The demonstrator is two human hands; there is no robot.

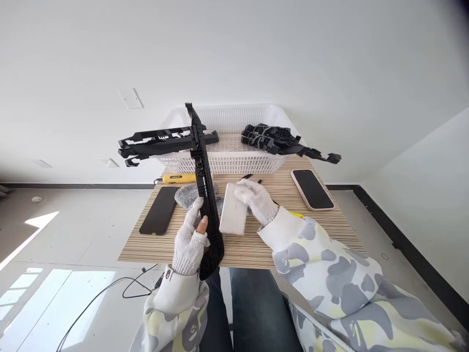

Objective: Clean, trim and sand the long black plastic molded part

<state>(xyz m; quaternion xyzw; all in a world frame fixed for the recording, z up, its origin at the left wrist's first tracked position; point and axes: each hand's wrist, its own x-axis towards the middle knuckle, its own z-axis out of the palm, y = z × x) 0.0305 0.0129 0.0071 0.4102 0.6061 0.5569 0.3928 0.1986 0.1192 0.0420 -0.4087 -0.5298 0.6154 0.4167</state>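
Note:
My left hand point(190, 239), in a white knit glove with open fingertips, is closed around a long black plastic bracket point(203, 186) that stands upright from my lap to above the basket. My right hand point(256, 198), also gloved, grips a white rectangular block point(233, 215) and holds it against the bracket's right side over the small striped wooden table point(311, 234). A grey cloth point(186, 194) lies on the table behind the bracket.
A white mesh basket point(234, 164) at the table's far edge carries black plastic brackets on its left point(157, 144) and right point(278, 139). A yellow tool point(179, 179), a dark phone point(160, 210) and a pink-cased phone point(312, 188) lie on the table. Cables point(110, 293) trail on the floor.

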